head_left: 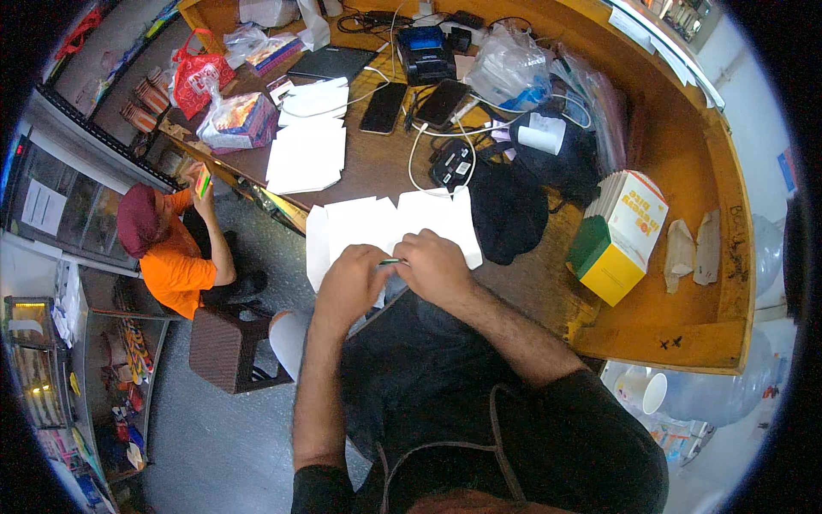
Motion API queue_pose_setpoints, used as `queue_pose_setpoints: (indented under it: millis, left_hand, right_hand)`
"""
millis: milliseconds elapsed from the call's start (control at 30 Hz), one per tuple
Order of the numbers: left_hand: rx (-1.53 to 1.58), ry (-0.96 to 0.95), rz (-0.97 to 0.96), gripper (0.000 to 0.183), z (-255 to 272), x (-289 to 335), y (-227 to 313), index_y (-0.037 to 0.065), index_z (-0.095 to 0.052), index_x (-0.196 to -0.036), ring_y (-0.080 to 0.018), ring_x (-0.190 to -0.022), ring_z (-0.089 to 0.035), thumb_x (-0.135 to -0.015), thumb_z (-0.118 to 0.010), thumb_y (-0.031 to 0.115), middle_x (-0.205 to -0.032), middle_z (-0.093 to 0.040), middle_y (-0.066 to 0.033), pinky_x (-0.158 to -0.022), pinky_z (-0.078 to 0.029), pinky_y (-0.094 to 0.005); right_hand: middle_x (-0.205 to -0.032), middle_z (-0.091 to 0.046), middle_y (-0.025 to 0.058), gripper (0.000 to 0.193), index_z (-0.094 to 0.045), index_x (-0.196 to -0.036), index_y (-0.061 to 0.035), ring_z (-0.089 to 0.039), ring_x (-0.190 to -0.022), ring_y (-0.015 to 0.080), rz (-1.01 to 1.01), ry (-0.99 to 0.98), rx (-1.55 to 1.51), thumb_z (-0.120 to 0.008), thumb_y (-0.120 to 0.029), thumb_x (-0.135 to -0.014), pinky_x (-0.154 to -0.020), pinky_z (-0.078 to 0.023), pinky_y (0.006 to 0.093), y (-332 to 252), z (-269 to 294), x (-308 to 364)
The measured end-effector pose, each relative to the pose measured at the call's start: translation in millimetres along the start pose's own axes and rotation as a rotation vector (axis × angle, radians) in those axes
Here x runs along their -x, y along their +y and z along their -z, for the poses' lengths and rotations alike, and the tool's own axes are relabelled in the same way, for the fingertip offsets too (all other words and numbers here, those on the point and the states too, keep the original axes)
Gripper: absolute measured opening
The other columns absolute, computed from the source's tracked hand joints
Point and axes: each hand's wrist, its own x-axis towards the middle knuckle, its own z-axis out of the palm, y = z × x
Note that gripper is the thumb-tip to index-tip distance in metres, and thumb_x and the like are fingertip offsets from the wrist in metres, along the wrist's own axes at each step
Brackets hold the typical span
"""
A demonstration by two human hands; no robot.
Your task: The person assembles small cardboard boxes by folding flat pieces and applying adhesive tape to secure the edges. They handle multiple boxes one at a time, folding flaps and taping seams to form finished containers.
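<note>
An unfolded white carton [360, 221] lies at the table's front edge, partly overhanging it. My left hand [353, 278] and my right hand [434, 264] come together at its near edge, fingers bent and pinching a small part of it. A thin strip of green shows between the fingertips. My fingers hide the rest of that edge. Beyond my left hand, more flat white cartons [306, 157] lie in a pile. A stack of folded cartons [618, 236] in white, yellow and green stands to the right of my right hand.
Two phones [383, 108], a card terminal [426, 55], cables and a black cloth bag [507, 210] crowd the table. Bagged boxes [240, 120] lie at the far left. A person in an orange shirt [177, 257] is left of the table, near a brown stool [224, 347].
</note>
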Motion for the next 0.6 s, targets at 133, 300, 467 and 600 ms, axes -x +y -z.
queue_pose_setpoints:
  millis: [133, 300, 467, 600]
  left_hand:
    - [-0.185, 0.189, -0.054, 0.055, 11, 36, 14, 0.002, -0.067, -0.128, -0.0361, -0.124, -0.062, -0.077, -0.086, 0.009, -0.125, -0.069, -0.0161, -0.107, -0.051, -0.0457]
    - [-0.181, 0.185, -0.044, 0.047, -1, 44, -4, 0.008, -0.076, -0.118, -0.0344, -0.111, -0.069, -0.073, -0.084, -0.001, -0.113, -0.073, -0.0112, -0.098, -0.056, -0.0457]
    - [-0.189, 0.166, 0.050, 0.025, -8, 41, -6, 0.009, -0.082, -0.106, -0.0339, -0.099, -0.072, -0.082, -0.081, 0.006, -0.099, -0.075, -0.0117, -0.087, -0.060, -0.0459]
    - [-0.231, -0.020, 0.103, 0.019, -3, 18, -16, 0.009, -0.084, -0.105, -0.0372, -0.096, -0.074, -0.089, -0.080, 0.018, -0.096, -0.077, -0.0172, -0.087, -0.059, -0.0490]
  right_hand:
    - [-0.090, -0.072, 0.0103, 0.022, -0.076, -0.092, -0.0041, -0.069, -0.093, 0.0297, -0.048, 0.009, -0.013, -0.076, -0.025, -0.096, -0.081, -0.057, 0.0452, -4, 9, 8]
    - [-0.091, -0.073, 0.0095, 0.020, -0.076, -0.090, -0.0051, -0.069, -0.094, 0.0294, -0.031, -0.013, 0.113, -0.076, -0.025, -0.095, -0.079, -0.058, 0.0446, -8, 11, 12]
    - [-0.093, -0.073, 0.0085, 0.019, -0.076, -0.092, -0.0064, -0.069, -0.096, 0.0295, 0.007, -0.012, 0.162, -0.077, -0.026, -0.094, -0.080, -0.059, 0.0444, -5, 4, 12]
    - [-0.095, -0.074, 0.0074, 0.017, -0.076, -0.093, -0.0079, -0.069, -0.097, 0.0290, 0.011, -0.057, 0.177, -0.078, -0.025, -0.093, -0.081, -0.059, 0.0444, -2, 0, 8]
